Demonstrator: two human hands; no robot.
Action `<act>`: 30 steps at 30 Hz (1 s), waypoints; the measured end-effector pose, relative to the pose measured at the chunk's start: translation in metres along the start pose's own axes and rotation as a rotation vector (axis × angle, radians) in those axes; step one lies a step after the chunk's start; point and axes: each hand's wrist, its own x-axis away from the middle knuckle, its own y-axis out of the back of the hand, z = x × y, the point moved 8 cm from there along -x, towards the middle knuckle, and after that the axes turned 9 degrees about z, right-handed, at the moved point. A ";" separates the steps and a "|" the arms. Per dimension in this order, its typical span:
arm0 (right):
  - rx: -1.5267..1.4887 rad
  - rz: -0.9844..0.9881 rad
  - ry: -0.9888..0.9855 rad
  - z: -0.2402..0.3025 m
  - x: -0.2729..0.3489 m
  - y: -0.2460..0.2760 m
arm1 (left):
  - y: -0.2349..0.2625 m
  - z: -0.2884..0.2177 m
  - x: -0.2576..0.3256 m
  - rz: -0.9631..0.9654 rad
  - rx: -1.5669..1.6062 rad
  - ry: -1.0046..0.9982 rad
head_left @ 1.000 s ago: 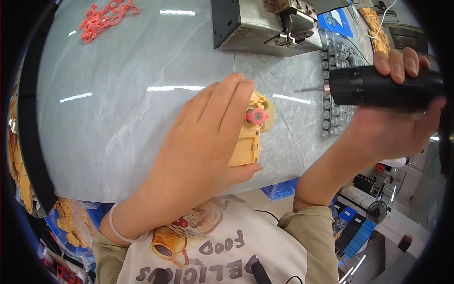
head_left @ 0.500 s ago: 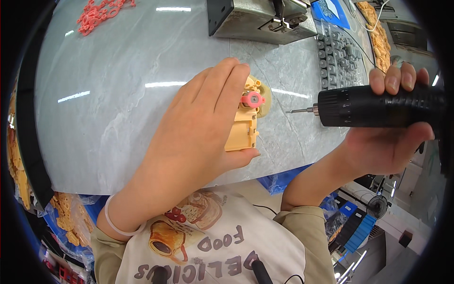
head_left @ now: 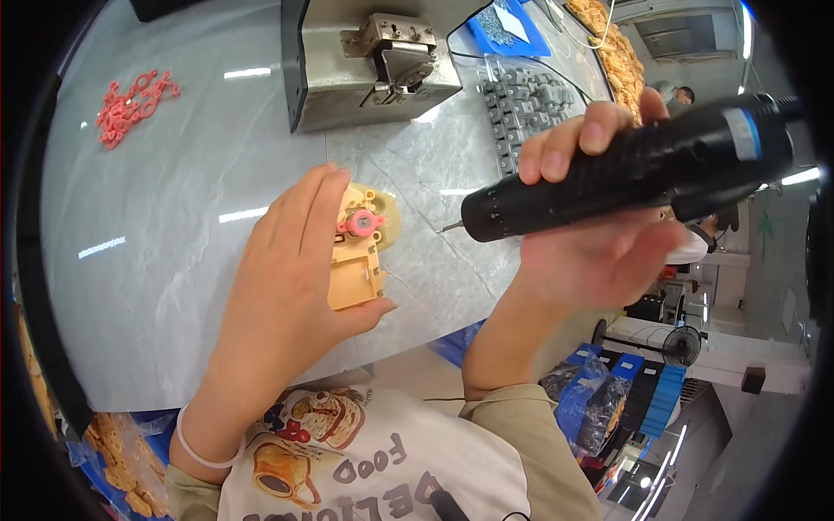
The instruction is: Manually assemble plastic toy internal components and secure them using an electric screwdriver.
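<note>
My left hand (head_left: 287, 252) is wrapped over a cream-yellow plastic housing (head_left: 354, 276), its thumb along the near edge and its fingers over the left side, which they hide. Set in the housing is a pink ring-shaped part (head_left: 362, 223) with a small grey metal piece in its centre. A paler yellow rounded piece shows behind the housing's right side. My right hand (head_left: 599, 208) grips a black electric screwdriver (head_left: 599, 178), held above the table to the right. Its thin metal bit points left toward the housing, with a gap between them.
A metal machine (head_left: 373, 65) stands at the far middle of the grey table. Beside it are a clear tray of grey parts (head_left: 526, 108) and a blue tray with small screws (head_left: 512, 30). Pink parts (head_left: 135, 106) lie in a pile at far left. A fan (head_left: 683, 346) stands at right.
The view has shifted, so the table things sit further left and lower. The screwdriver has tilted, its rear end now higher. My left hand still holds the housing.
</note>
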 end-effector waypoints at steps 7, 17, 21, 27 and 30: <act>0.333 -0.058 -0.011 0.005 0.003 0.003 | 0.000 -0.002 -0.001 -0.032 -0.003 -0.050; -0.168 -0.050 -0.053 0.015 -0.003 0.008 | -0.002 0.002 -0.001 -0.045 0.007 -0.035; -0.155 -0.070 -0.062 0.014 -0.009 0.000 | -0.002 0.003 0.001 -0.048 0.009 -0.043; -0.099 -0.026 -0.089 -0.005 -0.010 -0.012 | -0.001 0.002 -0.001 -0.043 0.051 -0.049; -0.076 0.000 -0.099 -0.010 -0.012 -0.015 | 0.000 0.003 -0.001 -0.035 0.066 -0.040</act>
